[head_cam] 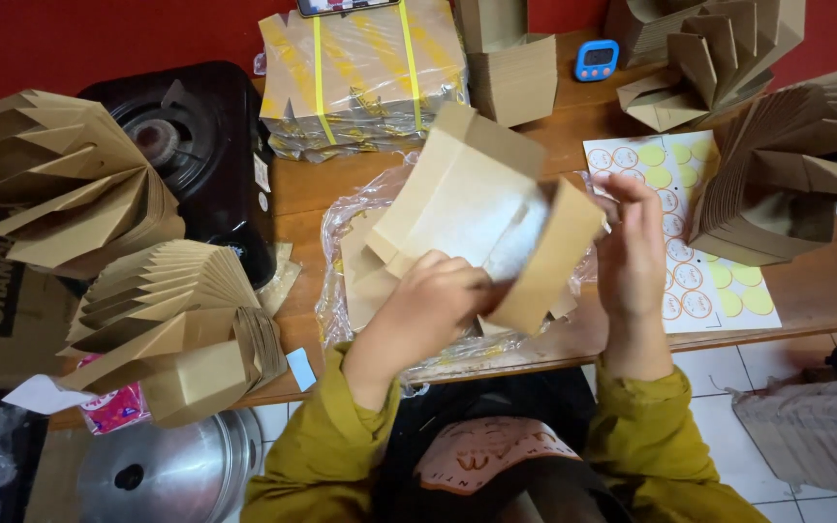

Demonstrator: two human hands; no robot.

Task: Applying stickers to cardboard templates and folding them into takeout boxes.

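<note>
Head view: my two hands over a wooden table (825, 291)
Left hand (428, 300): my fingers grip a half-folded kraft paper box (481, 208)
Right hand (632, 252): my fingers flat, open against the box's side

Left hand (426, 302) grips kraft box (481, 218) — right hand (632, 242) alongside.

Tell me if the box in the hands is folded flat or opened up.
Opened up: the box shows angled walls, gripped by the left hand, right hand alongside.

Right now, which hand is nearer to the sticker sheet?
Right. The right hand hovers over the sticker sheet's left edge, while the left hand grips the kraft box, further left.
</note>
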